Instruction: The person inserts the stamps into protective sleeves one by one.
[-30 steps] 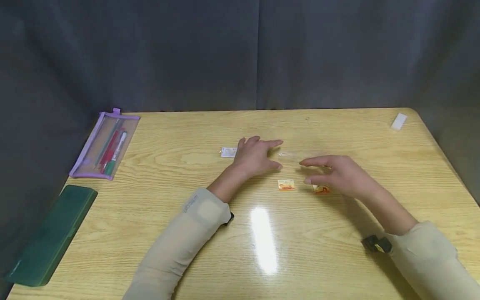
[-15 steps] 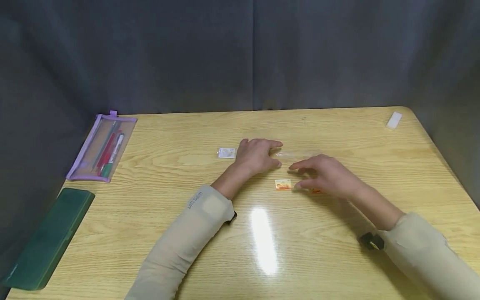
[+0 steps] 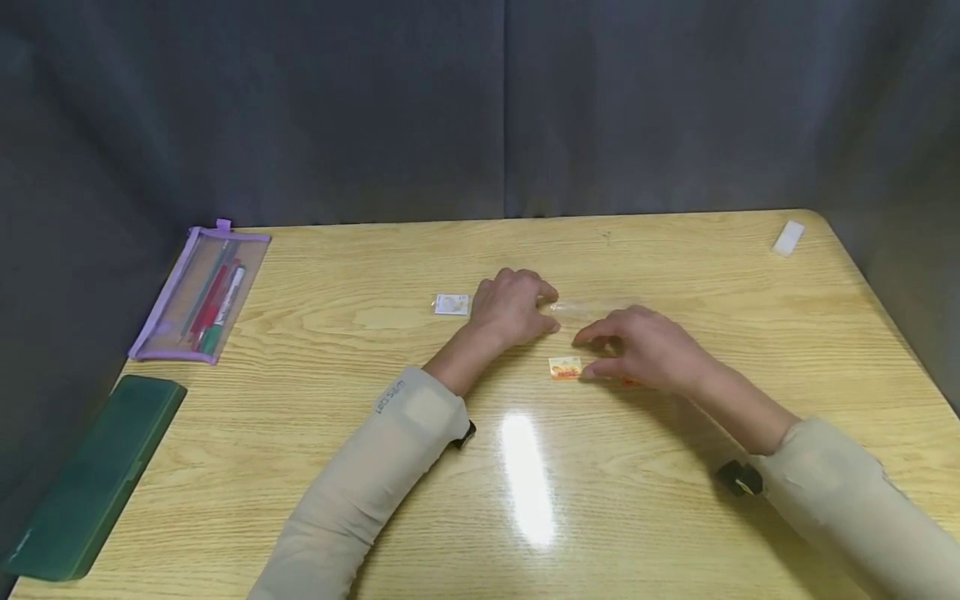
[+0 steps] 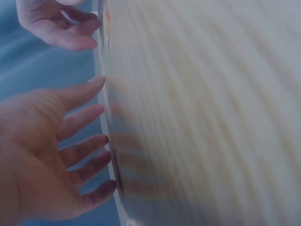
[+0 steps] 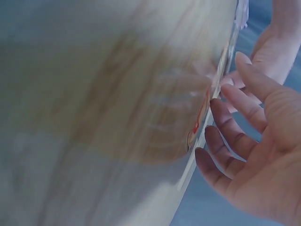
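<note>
My left hand [image 3: 513, 308] is over the middle of the table, fingertips down at the wood and nothing in its grasp. To its left lies a small white printed stamp-like piece [image 3: 451, 304]. My right hand [image 3: 645, 346] has loosely bent, spread fingers; its thumb tip is beside a small yellow-and-orange stamp-like piece [image 3: 565, 368], and I cannot tell whether they touch. Another orange piece [image 3: 630, 382] is mostly hidden under this hand; an orange-edged piece [image 5: 200, 117] also shows in the right wrist view. A clear plastic strip [image 3: 596, 307] lies between and behind the hands.
On the left are a purple-edged mesh pencil pouch [image 3: 202, 296] with pens inside and a dark green case [image 3: 93, 475]. A white block [image 3: 788, 238] sits near the back right corner. Dark curtains [image 3: 480, 108] surround the table [image 3: 337, 500].
My right hand has moved left and covers more of the right orange piece, its thumb now by the left one. My left hand has stayed almost in place. The view has shifted slightly.
</note>
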Demonstrator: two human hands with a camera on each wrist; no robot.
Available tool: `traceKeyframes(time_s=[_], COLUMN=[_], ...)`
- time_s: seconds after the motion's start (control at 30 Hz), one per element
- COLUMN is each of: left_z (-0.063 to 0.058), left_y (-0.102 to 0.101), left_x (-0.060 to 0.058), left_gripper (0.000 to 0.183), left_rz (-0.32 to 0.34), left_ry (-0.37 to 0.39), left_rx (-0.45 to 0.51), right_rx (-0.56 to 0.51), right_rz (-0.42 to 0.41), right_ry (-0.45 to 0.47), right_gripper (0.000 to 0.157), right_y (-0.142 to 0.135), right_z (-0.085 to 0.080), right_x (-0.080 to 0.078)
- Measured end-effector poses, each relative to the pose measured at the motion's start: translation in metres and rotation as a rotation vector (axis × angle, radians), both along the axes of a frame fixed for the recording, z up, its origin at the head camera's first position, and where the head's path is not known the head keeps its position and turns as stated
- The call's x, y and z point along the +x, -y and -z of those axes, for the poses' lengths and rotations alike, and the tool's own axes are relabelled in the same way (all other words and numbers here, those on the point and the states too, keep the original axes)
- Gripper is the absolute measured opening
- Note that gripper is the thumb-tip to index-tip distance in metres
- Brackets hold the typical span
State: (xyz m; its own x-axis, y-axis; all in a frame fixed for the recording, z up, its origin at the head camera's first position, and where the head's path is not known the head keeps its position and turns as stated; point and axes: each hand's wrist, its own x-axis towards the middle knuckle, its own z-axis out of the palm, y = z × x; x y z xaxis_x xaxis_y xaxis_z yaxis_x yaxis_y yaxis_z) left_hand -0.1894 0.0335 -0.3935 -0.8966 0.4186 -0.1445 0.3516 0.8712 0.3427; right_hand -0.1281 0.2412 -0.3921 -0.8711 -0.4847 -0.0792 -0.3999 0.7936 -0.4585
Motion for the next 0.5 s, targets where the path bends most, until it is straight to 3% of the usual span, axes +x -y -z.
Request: traceKeyframes(time_s=[0.27,0.5], left_z=[0.001,0.001], left_y=[0.001,-0.001], left_x=[0.0,0.0], left_gripper=[0.035,0.032], left_rz=[-0.015,-0.027], left_ry=[-0.018,-0.012], left_rx=[0.007,0.031], right_rx=[0.077,0.093], right_rz=[-0.028,-0.01], right_ry=[-0.058,-0.037], right_gripper=[0.027,0.013], right_y=[0.01,0.012], right_z=[0.0,0.0], right_x=[0.0,0.001])
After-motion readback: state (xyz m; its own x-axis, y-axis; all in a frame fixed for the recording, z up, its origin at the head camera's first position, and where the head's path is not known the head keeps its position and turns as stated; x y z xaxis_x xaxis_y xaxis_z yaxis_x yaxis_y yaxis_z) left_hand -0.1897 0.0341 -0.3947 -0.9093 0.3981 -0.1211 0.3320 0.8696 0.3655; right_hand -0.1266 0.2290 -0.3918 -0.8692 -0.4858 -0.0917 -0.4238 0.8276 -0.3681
